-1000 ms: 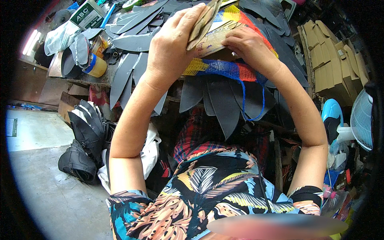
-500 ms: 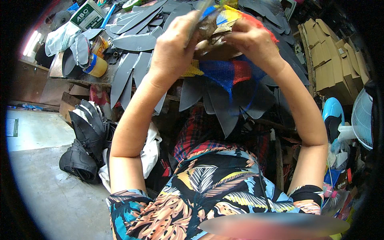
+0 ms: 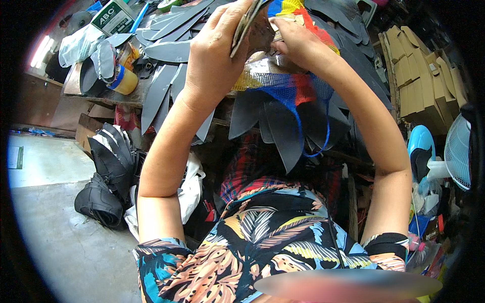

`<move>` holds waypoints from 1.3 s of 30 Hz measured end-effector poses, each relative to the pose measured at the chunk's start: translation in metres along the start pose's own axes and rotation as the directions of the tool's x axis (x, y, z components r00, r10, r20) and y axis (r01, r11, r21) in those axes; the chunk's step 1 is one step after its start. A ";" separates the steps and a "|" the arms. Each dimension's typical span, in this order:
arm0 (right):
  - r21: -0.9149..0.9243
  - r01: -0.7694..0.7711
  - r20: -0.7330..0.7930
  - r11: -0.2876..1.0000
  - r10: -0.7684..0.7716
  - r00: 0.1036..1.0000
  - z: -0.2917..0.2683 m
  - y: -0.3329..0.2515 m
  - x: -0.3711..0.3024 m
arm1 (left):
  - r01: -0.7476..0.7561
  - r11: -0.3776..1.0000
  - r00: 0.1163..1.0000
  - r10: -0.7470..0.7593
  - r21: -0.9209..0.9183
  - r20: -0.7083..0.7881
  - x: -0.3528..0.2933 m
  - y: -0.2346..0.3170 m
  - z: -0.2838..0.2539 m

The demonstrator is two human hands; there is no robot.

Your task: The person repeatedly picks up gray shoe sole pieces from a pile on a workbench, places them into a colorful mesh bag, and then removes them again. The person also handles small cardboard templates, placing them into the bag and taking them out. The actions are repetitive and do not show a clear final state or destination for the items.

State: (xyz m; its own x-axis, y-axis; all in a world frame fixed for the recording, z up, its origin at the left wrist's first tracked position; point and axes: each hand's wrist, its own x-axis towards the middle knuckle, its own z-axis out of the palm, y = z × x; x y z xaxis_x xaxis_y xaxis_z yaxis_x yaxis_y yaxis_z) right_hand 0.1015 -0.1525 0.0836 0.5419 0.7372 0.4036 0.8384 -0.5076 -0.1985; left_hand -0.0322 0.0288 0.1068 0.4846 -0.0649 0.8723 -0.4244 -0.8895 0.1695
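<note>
Raised at the far middle, my left hand [image 3: 214, 48] is closed round a dark, flat thing with a worn, greyish edge [image 3: 247, 26]; its kind cannot be made out. My right hand [image 3: 300, 43] is beside it, thumb and fingers pinching pale, paper-like pieces [image 3: 278, 34]. Between the hands shows something brown and wrinkled [image 3: 259, 34], partly hidden by my left hand. Under both hands lies a blue, red and yellow mesh bag [image 3: 275, 87], its blue cord loop [image 3: 323, 149] hanging over the table's near edge.
Dark grey leaf-shaped sheet pieces [image 3: 172, 52] cover the table and overhang its edge. At left stand a yellow jar with a blue rim [image 3: 123, 82] and a green-and-white can [image 3: 112, 19]. Black shoe-like pieces [image 3: 103, 202] sit lower left. Cardboard pieces [image 3: 411, 76] and a fan [image 3: 456, 151] are right.
My left hand has moved slightly left and nearer, turning the dark flat thing edge-on. My right hand has shifted left. The mesh bag's cord loop hangs lower and wider.
</note>
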 end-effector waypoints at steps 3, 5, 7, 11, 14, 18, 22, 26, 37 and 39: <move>0.306 -0.075 0.002 0.949 0.078 0.997 0.005 0.008 0.020 | 0.050 0.997 0.998 -0.048 -0.055 0.032 -0.005 0.001 -0.001; 0.284 -0.069 0.121 0.956 0.036 0.992 0.002 0.011 0.023 | 0.051 0.994 0.999 -0.050 -0.094 0.014 -0.006 0.000 -0.001; 0.368 -0.126 0.136 0.921 0.080 0.987 -0.003 0.012 0.017 | 0.030 0.996 1.000 -0.030 -0.079 -0.004 -0.006 -0.001 -0.002; 0.586 0.113 0.046 0.803 -0.172 0.984 -0.019 0.022 -0.008 | 0.115 0.981 0.993 -0.111 -0.153 0.041 -0.007 0.007 -0.010; 0.469 0.081 0.093 0.880 -0.140 0.986 -0.030 0.038 -0.018 | 0.035 0.987 0.999 -0.033 -0.156 0.017 -0.007 0.016 -0.012; 0.447 0.018 -0.003 0.894 -0.019 1.000 -0.027 0.051 -0.030 | -0.003 0.977 0.999 0.014 -0.214 0.051 -0.003 0.021 -0.014; 0.720 0.118 -0.093 0.684 -0.074 0.993 -0.022 0.051 -0.027 | 0.017 0.981 0.989 0.012 -0.194 0.148 0.000 0.028 0.001; 0.783 -0.013 -0.046 0.621 0.078 0.996 -0.017 0.040 -0.013 | 0.013 0.976 0.970 0.041 -0.218 0.239 -0.005 0.034 0.010; 0.160 0.108 0.098 0.981 -0.125 0.987 0.012 0.033 0.002 | 0.074 0.985 0.997 -0.073 -0.158 0.014 -0.001 0.008 -0.002; 0.062 0.210 -0.007 0.976 -0.210 0.978 0.023 0.038 0.001 | 0.054 0.991 0.998 -0.050 -0.120 0.030 -0.003 0.004 -0.003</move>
State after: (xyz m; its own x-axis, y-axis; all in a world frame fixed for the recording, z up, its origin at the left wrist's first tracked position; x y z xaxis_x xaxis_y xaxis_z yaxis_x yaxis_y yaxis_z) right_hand 0.1351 -0.1603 0.0560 0.3535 0.8240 0.4428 0.9354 -0.3130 -0.1643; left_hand -0.0377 0.0272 0.1067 0.5284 -0.0337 0.8483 -0.4864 -0.8310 0.2700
